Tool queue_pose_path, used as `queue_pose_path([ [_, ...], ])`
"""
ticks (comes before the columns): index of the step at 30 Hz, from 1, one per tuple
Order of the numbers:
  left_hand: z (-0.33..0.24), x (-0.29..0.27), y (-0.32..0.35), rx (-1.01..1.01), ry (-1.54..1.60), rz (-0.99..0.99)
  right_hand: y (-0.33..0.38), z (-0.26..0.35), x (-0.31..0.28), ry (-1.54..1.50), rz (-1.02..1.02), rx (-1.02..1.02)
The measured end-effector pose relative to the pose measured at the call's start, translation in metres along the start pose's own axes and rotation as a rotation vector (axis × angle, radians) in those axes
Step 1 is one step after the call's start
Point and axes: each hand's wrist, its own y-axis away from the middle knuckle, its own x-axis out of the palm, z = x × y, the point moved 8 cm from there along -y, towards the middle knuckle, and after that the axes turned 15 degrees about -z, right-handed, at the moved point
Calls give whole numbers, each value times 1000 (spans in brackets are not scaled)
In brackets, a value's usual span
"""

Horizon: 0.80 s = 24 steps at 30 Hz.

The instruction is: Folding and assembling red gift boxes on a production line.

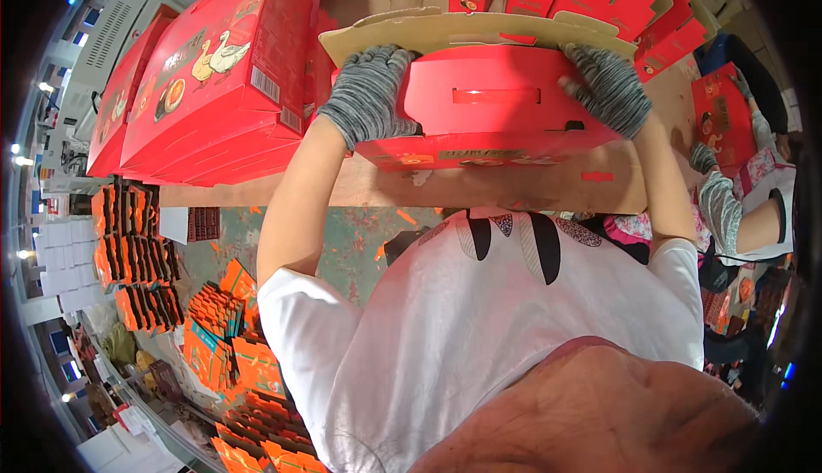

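Red box stack (197,88), contents hidden | left hand (370,92), gloved, half-curled, gripping left end of red carton (479,118) | carton mid-table, inside unseen; strip of wooden table (514,192) before near edge | right hand (610,89), fingers bent over right end, thumb blurred, grip unclear | co-worker's arm (760,219), body cut off

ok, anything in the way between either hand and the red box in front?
Nothing visible beyond the gray gloves. The left hand clasps the left end of the red box; the right hand is at its right end, fingers blurred. The raised brown flap stands along the far edge, blocking neither.
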Motion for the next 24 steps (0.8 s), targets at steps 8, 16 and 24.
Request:
queue_pose_path([
  [8, 2, 2, 7, 61, -2, -136, 5, 18, 9, -189, -158, -42],
  [16, 6, 14, 10, 53, 48, -87, 2, -6, 60, -367, 41, 146],
  [24, 18, 32, 3, 83, 159, -28, 7, -9, 89, -295, 268, 212],
])
